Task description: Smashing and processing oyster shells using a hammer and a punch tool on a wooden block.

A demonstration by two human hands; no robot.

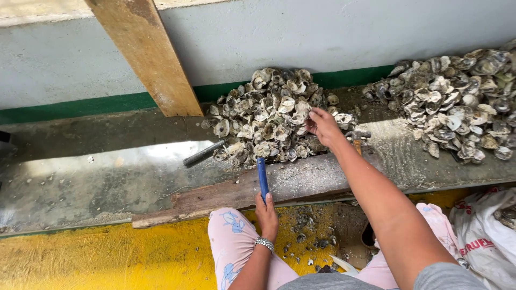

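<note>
- We see a wet concrete ledge (97, 182) running below a grey wall.
- On the ledge, a leaning wooden plank (148, 59) stands left of the middle shell pile (269, 115); a second shell heap (457, 99) lies well right of it.
- Our right hand (322, 124) reaches into the middle pile's right edge, fingers curled on a shell.
- Our left hand (266, 215), just below that pile, grips a blue-handled tool (262, 177) pointing toward it.
</note>
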